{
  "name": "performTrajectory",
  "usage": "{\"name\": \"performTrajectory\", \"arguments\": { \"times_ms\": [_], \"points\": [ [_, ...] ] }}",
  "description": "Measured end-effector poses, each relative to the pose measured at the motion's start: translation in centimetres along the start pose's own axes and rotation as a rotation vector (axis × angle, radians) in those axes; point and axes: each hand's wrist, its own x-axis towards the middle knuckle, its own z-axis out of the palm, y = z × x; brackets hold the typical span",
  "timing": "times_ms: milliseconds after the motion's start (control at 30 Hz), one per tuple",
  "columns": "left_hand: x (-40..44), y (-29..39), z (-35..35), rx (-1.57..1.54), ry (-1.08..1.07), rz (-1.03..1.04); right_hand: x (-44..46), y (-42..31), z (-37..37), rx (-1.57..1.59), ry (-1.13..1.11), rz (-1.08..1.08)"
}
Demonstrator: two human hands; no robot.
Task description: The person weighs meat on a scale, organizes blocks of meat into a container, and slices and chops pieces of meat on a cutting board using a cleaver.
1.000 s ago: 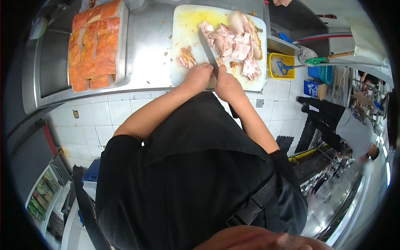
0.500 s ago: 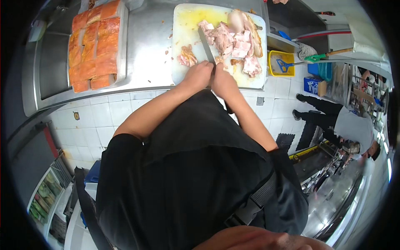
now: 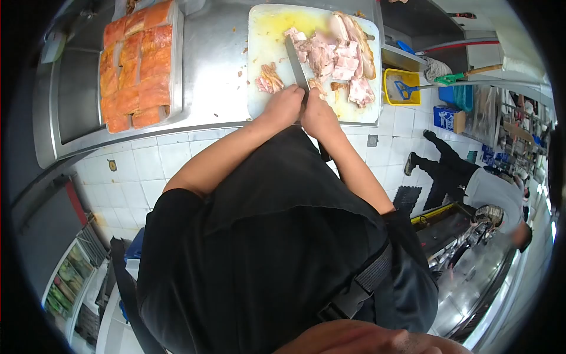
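A broad knife [image 3: 296,61] points away from me over the white cutting board [image 3: 272,44], its blade tip near the meat. My right hand [image 3: 319,118] is closed around the knife's near end from the right. From the left, my left hand [image 3: 284,107] is closed against the same near end, fingers bent; my hands hide most of the handle. Chopped pale meat [image 3: 322,56] lies in a heap on the board's right half, with a long skin-edged slab [image 3: 359,44] beside it. A small pile of meat scraps [image 3: 269,78] sits left of the blade.
A tray of roasted, orange-skinned meat slabs [image 3: 138,71] stands left on the steel counter [image 3: 206,59]. Right of the counter are a yellow bin [image 3: 389,97] and a blue box [image 3: 443,118]. Another person [image 3: 492,189] stands at a work surface on the right.
The view has shifted slightly, moving the board and tray a little rightward. My hands and the knife keep the same pose. The other person's legs have shifted.
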Motion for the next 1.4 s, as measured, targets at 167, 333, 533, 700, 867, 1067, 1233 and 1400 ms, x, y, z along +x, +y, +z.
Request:
{"name": "performTrajectory", "arguments": {
  "times_ms": [167, 333, 533, 700, 867, 1067, 1233, 1400],
  "points": [
    [0.3, 0.1, -0.2, 0.022, -0.051, 0.006, -0.7, 0.4, -0.7, -0.021, -0.005, -0.027],
    [-0.3, -0.6, 0.1, 0.028, -0.040, 0.044, -0.9, 0.8, -0.4, 0.001, 0.004, -0.017],
    [0.2, 0.0, -1.0, 0.069, -0.067, 0.032, -0.7, 1.6, -3.2, 0.073, 0.030, -0.060],
    [0.0, 1.8, -2.1, 0.079, -0.049, -0.049, -1.9, 2.7, -6.6, 0.086, 0.157, -0.049],
    [0.7, 1.2, -0.9, 0.224, -0.030, 0.102, -2.0, 4.3, -6.1, 0.105, 0.169, -0.057],
    [0.7, 0.6, -1.3, 0.217, -0.060, 0.066, -2.4, 4.9, -5.1, 0.099, 0.131, -0.109],
    [2.2, 1.8, -0.2, 0.162, 0.015, 0.119, -1.7, 4.5, -4.2, 0.034, 0.069, -0.070],
    [2.7, 1.7, 0.8, 0.196, 0.001, 0.109, -2.1, 3.7, -4.8, -0.029, 0.054, -0.096]
  ]
}}
